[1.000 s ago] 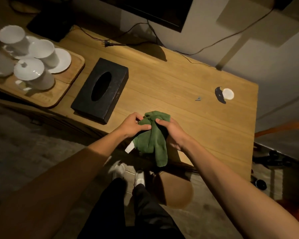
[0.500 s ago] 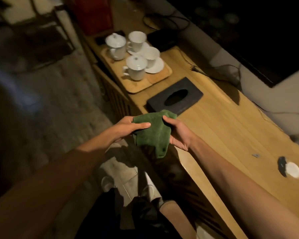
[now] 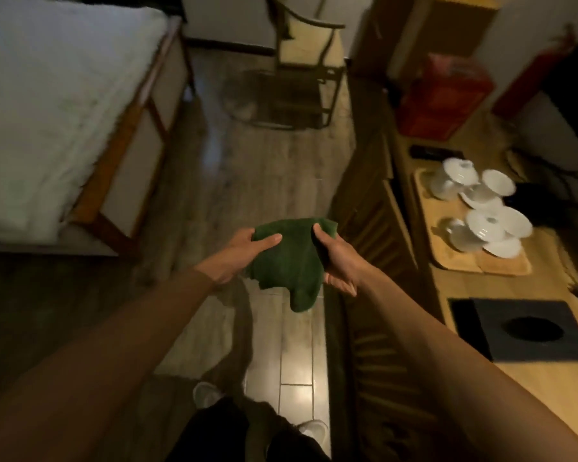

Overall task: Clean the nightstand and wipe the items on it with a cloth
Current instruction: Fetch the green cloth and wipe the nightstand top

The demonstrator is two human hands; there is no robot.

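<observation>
Cloth (image 3: 289, 261) hangs over the floor, left of the counter (image 3: 548, 388), and we grip it with both hands: left hand (image 3: 244, 253) pinching its left edge, right hand (image 3: 336, 261) its right. We should fold it into a flat pad before wiping.

Two hands: the left hand (image 3: 239, 255) and the right hand (image 3: 336, 258). One green cloth (image 3: 287, 265) between them. One wooden surface (image 3: 548, 378) along the right side. On it, one wooden tray (image 3: 424, 228), one black tissue box (image 3: 528, 331) and one red box (image 3: 444, 95). White cups and saucers (image 3: 481, 215) crowd the tray, too blurred to count exactly; two bear lids. One bed (image 3: 54, 105), one wooden chair (image 3: 301, 85), two white shoes (image 3: 207, 393) on the floor
</observation>
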